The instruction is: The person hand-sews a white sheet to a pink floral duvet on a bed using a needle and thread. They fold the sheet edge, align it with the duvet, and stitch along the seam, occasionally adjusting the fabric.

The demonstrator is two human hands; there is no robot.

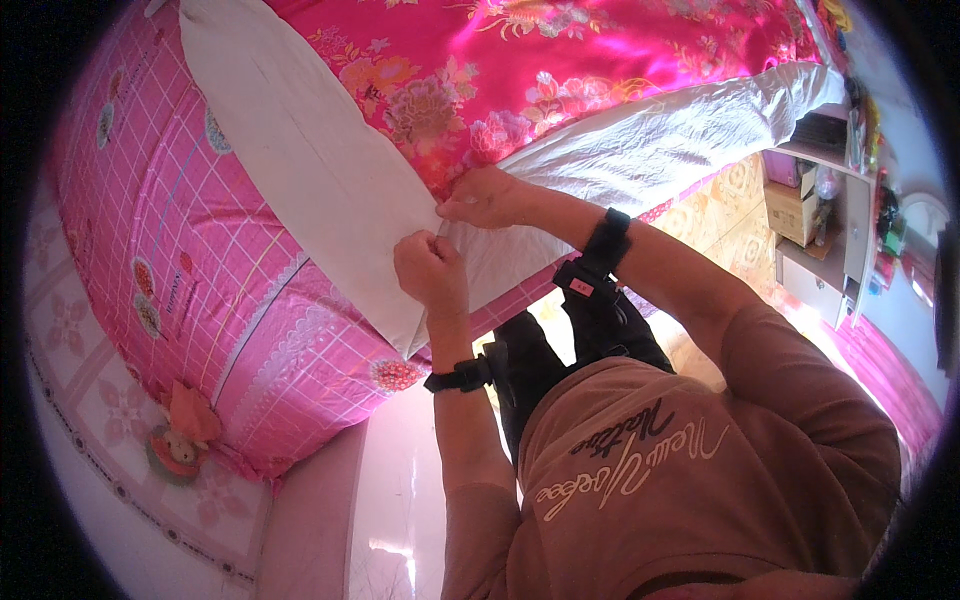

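Observation:
A bright pink satin quilt face (427, 105) with flowers lies spread before me. Wide white cloth borders (300, 150) run along two of its sides and meet near my hands. My left hand (430, 268) is closed in a fist on the white cloth, with a fold pinched in its fingers. Just above and to the right, my right hand (487, 199) pinches the cloth at the corner where the floral satin meets the white. The fingertips of both hands nearly touch. Whether a small item sits between them is hidden.
Beneath the quilt, a pink checked bedspread (225, 217) with lace trim covers the bed. A doll (180, 442) lies at the bed's lower left edge. At right stands an open shelf unit (817, 270) holding a cardboard box (790, 214), above a patterned tiled floor (720, 202).

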